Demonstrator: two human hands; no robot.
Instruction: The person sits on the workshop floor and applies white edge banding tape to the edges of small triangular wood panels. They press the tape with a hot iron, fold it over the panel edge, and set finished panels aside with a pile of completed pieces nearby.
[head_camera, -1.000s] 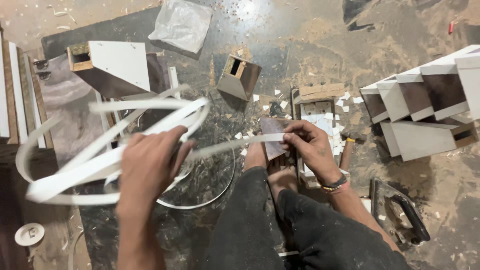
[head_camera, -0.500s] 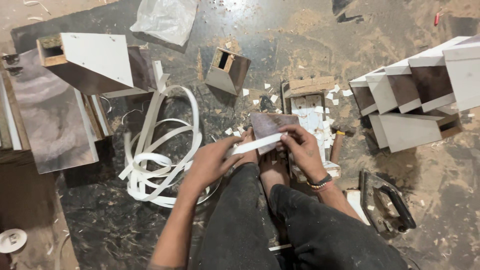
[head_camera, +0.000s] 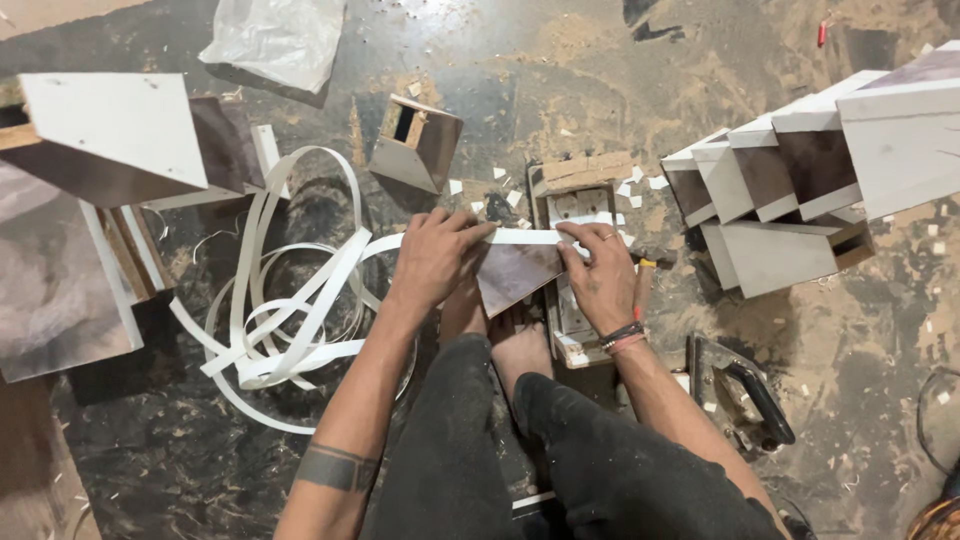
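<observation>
The edge-banding strip (head_camera: 300, 300) is plain white, its loose coil lying left of the brown wedge-shaped panel (head_camera: 515, 275). That panel has a dark brown, faintly mottled face. Right of it, the stacked wedge boxes (head_camera: 800, 180) alternate white faces with dark brown ones. Beyond it, a small box (head_camera: 415, 145) shows grey-brown sides and pale raw-wood edges. The floor (head_camera: 480, 70) is dark grey, dusted tan with sawdust and flecked with white chips.

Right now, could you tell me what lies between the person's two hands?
In the head view, a stretch of white edging strip spans from the left hand to the right hand, along the brown wedge-shaped panel's top edge.
</observation>
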